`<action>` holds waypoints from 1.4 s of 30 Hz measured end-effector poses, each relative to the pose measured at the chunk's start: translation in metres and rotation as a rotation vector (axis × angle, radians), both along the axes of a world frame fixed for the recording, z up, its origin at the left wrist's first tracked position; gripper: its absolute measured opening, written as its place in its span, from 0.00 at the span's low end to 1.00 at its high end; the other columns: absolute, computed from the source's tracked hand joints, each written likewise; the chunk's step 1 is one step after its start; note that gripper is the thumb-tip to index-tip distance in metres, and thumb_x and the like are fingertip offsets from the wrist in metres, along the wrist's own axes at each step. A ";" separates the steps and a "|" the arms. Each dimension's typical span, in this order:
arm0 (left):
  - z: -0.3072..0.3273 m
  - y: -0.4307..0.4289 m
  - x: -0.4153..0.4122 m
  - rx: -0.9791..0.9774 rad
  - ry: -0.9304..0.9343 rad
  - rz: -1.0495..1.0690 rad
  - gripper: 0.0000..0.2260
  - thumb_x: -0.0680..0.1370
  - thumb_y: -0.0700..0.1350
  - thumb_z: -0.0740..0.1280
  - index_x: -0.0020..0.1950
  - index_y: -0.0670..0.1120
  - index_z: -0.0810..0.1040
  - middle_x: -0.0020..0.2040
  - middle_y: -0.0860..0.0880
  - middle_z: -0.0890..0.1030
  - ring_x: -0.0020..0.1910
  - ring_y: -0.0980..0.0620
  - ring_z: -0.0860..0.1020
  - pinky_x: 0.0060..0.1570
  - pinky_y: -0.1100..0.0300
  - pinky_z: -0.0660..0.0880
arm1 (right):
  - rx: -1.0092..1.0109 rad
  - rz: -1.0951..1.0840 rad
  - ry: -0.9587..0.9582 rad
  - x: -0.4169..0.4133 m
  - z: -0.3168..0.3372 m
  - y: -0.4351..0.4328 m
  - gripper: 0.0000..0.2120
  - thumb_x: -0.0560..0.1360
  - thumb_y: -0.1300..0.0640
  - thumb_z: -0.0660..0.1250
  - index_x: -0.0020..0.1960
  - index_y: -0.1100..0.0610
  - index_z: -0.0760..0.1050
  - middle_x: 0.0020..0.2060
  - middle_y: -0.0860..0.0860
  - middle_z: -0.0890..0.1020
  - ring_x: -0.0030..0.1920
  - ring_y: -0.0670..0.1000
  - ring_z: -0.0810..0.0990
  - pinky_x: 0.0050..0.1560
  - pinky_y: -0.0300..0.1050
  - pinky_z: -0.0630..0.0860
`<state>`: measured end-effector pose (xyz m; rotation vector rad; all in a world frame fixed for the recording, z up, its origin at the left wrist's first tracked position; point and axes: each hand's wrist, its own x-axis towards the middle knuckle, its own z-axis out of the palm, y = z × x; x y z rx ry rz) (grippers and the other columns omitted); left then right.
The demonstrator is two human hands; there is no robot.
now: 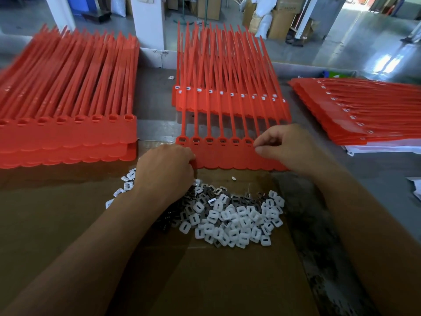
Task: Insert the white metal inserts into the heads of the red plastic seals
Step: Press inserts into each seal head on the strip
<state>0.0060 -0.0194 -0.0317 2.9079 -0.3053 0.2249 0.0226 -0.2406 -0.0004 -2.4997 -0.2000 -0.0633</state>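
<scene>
The grey tabletop (157, 92) carries three stacks of red seals (68, 133), to the left, in the middle and to the right. A cardboard sheet (205, 281) lies nearest. On it lies the front strip (227, 156) of seals. Its visible heads (209, 140) show dark openings with no white. Just below lies the pile of white inserts (237, 220). The left hand (166, 169) grips the strip's lower left corner. The right hand (287, 147) pinches thumb to forefinger at the next head. I cannot tell whether it holds an insert. Seating is likely in hand. The next move calls for squaring an insert over an opening and pressing.
</scene>
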 end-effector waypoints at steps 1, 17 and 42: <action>0.000 0.000 0.000 0.001 0.003 0.000 0.14 0.76 0.41 0.57 0.55 0.49 0.79 0.56 0.52 0.80 0.54 0.51 0.77 0.51 0.56 0.73 | -0.010 0.055 0.037 -0.005 0.002 0.007 0.10 0.71 0.58 0.71 0.36 0.44 0.76 0.33 0.38 0.78 0.34 0.31 0.75 0.34 0.23 0.67; 0.001 -0.001 0.000 0.014 0.011 0.007 0.14 0.76 0.41 0.57 0.56 0.49 0.79 0.57 0.51 0.79 0.55 0.50 0.77 0.52 0.56 0.73 | -0.141 0.317 0.179 -0.026 -0.011 0.056 0.04 0.71 0.58 0.71 0.46 0.52 0.81 0.34 0.37 0.75 0.35 0.35 0.74 0.38 0.22 0.70; 0.002 -0.001 0.000 0.028 0.020 0.000 0.15 0.77 0.42 0.56 0.58 0.50 0.78 0.58 0.52 0.79 0.56 0.51 0.76 0.52 0.56 0.72 | 0.022 0.330 0.182 -0.030 -0.008 0.053 0.10 0.74 0.61 0.67 0.42 0.46 0.73 0.35 0.40 0.77 0.37 0.30 0.74 0.39 0.22 0.69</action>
